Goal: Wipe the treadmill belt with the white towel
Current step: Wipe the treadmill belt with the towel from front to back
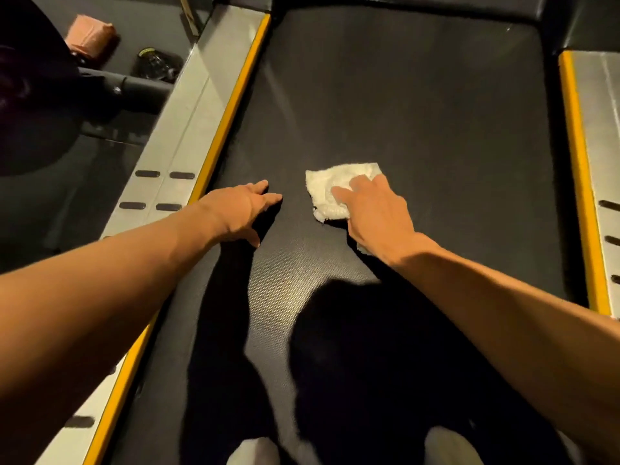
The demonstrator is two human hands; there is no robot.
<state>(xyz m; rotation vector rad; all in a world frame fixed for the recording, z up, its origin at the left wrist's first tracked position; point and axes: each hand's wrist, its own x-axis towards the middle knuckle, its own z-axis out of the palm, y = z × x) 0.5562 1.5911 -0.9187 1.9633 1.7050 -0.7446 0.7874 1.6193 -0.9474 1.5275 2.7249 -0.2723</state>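
Dark textured belt (419, 112), yellow-edged metal rails (183, 135); right hand (379, 216) pressed white towel (325, 189) flat-fingered, left hand (238, 213) spread bare on belt, gripping nothing

Under right hand (375, 216), white towel (330, 193) partly hidden; belt (402, 112) cropped below.

The treadmill belt (419, 122) looks matt black with a fine woven grain; the white towel (330, 189) is nubby terry cloth; the side rails (188, 129) are brushed metal.
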